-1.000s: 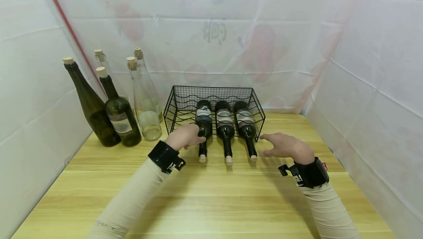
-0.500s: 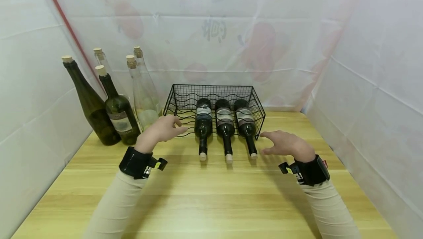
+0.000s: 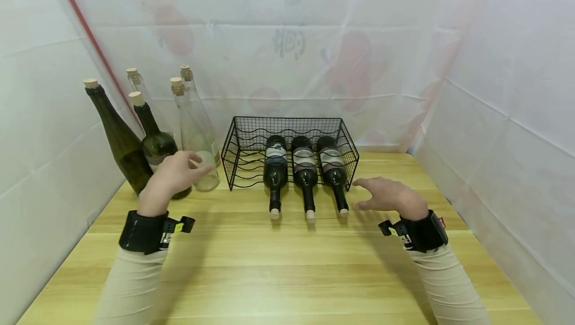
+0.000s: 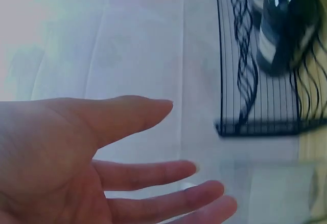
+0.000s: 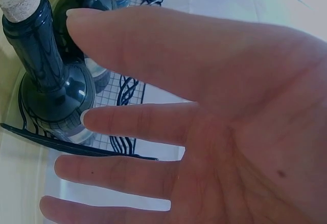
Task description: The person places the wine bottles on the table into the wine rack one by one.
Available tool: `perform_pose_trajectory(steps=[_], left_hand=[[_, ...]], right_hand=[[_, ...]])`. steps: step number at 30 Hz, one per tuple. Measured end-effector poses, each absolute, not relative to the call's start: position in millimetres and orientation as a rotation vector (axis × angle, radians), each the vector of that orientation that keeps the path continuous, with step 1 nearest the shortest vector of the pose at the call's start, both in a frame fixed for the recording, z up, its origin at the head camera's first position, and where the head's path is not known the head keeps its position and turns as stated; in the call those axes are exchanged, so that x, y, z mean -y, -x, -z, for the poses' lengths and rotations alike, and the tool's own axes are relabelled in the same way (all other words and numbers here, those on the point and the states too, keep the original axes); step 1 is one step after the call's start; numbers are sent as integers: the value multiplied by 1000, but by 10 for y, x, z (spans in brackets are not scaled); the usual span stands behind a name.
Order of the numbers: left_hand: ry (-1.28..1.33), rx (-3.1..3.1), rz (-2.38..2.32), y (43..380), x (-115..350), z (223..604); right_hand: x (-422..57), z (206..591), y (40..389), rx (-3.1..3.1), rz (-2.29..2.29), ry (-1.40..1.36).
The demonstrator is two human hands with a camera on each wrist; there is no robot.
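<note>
My left hand (image 3: 172, 175) hovers in front of the standing bottles, overlapping a labelled dark green wine bottle (image 3: 157, 140) in the head view. Its fingers reach toward a clear glass bottle (image 3: 207, 181); in the left wrist view they are spread with nothing between them. My right hand (image 3: 390, 197), fingers apart and holding nothing, is beside the right end of a black wire rack (image 3: 289, 124). Three corked dark wine bottles lie in that rack with necks forward: the left one (image 3: 275, 172), the middle one (image 3: 306, 175) and the right one (image 3: 334, 175), nearest my right hand.
A tall dark green bottle (image 3: 118, 135) stands at the far left. Two more clear corked bottles, one at the left (image 3: 136, 81) and one at the right (image 3: 193, 88), stand behind. White cloth walls (image 3: 382, 65) enclose the wooden table (image 3: 287, 265).
My left hand has moved left, from the neck of the rack's left bottle to the standing bottles. My right hand has stayed by the rack's right end.
</note>
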State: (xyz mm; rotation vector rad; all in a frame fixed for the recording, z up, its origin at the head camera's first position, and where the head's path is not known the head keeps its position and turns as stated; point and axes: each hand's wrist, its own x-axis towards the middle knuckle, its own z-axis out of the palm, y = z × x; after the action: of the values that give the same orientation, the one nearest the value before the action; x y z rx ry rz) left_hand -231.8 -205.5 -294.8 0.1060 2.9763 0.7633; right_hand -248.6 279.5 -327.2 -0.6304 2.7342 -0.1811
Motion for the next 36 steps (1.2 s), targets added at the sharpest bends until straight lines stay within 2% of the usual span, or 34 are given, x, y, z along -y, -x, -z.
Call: perform_pose_trajectory(steps=[10, 15, 26, 36], left_hand=[[275, -3125, -790, 2224, 2546, 3074], [378, -3107, -883, 2265, 2696, 3107], [504, -3065, -1031, 2435, 2764, 3198], [626, -3203, -952, 2570, 2747, 3304]], right_hand=[[-2788, 3301, 2504, -2733, 173, 639], [-2785, 3316, 2499, -2725, 168, 630], [-2782, 3334, 2509, -2715, 180, 614], [-2770, 3318, 2519, -2725, 176, 614]])
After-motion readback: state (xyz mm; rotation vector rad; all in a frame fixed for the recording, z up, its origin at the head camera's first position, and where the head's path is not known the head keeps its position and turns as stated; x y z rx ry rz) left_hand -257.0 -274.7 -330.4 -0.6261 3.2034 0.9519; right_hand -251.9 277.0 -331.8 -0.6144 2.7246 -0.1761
